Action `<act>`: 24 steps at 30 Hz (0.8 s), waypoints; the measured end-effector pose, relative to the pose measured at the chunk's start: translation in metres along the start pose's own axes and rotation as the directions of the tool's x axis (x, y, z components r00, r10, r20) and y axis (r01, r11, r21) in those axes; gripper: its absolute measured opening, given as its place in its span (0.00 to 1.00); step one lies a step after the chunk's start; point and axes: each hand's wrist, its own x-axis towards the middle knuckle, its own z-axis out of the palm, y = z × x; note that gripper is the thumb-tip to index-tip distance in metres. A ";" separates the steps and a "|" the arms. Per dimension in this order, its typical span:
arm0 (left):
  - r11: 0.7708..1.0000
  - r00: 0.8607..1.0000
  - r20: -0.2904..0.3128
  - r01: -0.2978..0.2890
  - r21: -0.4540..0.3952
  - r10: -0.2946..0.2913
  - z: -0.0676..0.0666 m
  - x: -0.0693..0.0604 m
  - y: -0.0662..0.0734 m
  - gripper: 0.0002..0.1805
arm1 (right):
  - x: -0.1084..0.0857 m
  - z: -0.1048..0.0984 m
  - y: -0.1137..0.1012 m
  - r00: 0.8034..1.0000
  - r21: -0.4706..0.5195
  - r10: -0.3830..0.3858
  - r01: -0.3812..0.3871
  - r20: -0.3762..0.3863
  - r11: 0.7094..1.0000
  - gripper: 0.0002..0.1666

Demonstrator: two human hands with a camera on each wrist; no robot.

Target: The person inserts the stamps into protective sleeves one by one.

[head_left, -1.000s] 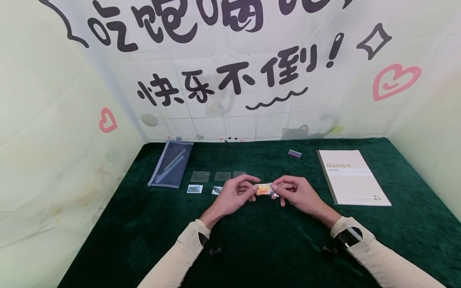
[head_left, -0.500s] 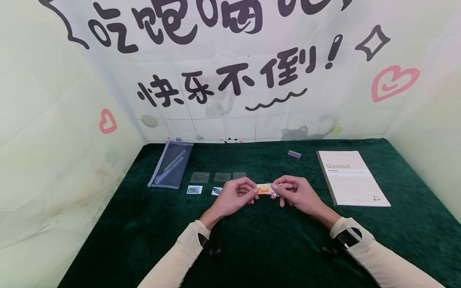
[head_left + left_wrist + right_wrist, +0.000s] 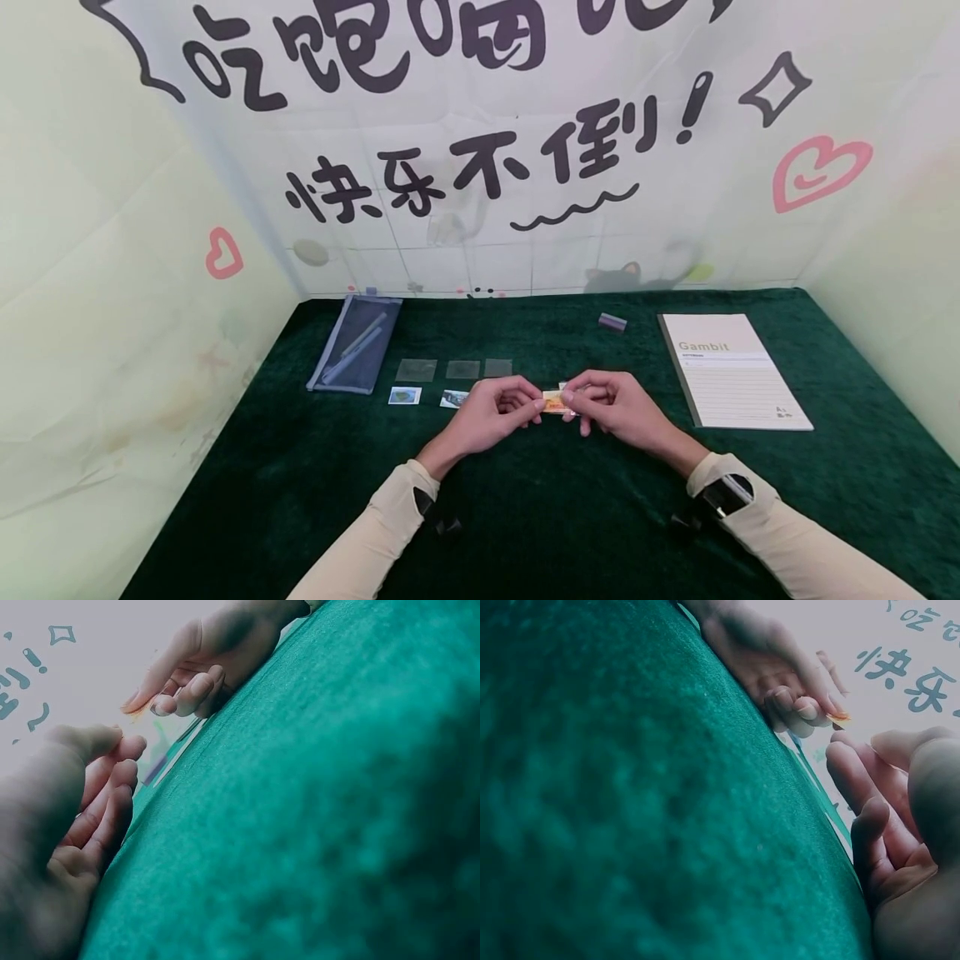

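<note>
Both hands meet over the middle of the table in the head view. Between them is a small orange-and-yellow stamp (image 3: 553,402), partly covered by fingers. My left hand (image 3: 495,414) pinches its left end between thumb and fingertips. At the other end my right hand (image 3: 615,404) pinches it, with a pale edge showing at those fingertips. In the right wrist view, an orange edge of the stamp (image 3: 840,718) sticks out of the left hand's pinch. Behind the left hand lie a blue-green stamp (image 3: 405,396) and a second stamp (image 3: 453,399), partly hidden by the hand.
Clear plastic sleeves (image 3: 416,370) lie in a row behind the stamps. A blue mesh pouch (image 3: 356,343) with pens is at the back left. A purple eraser-like block (image 3: 612,322) sits at the back, and a white notebook (image 3: 738,375) lies right, all on dark green cloth (image 3: 570,517).
Both hands have shifted slightly; the left has moved a little right, toward the right hand. Less of the orange stamp shows between them now. The shiny plastic seen earlier by the right fingers is less visible.
</note>
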 end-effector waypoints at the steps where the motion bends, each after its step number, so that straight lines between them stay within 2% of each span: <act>1: 1.000 1.000 0.004 -0.001 0.004 0.001 0.000 0.000 0.000 0.10 | 0.000 0.000 0.000 1.000 -0.003 -0.005 0.005 0.006 1.000 0.15; 18: 0.999 0.999 0.029 -0.028 0.022 0.028 0.001 0.001 0.000 0.09 | -0.001 0.000 0.000 0.995 -0.018 -0.079 0.080 0.052 0.997 0.12; 24: 0.999 0.999 0.032 -0.028 0.024 0.028 0.001 0.000 0.002 0.09 | 0.000 0.001 0.001 0.995 -0.028 -0.078 0.080 0.054 0.996 0.12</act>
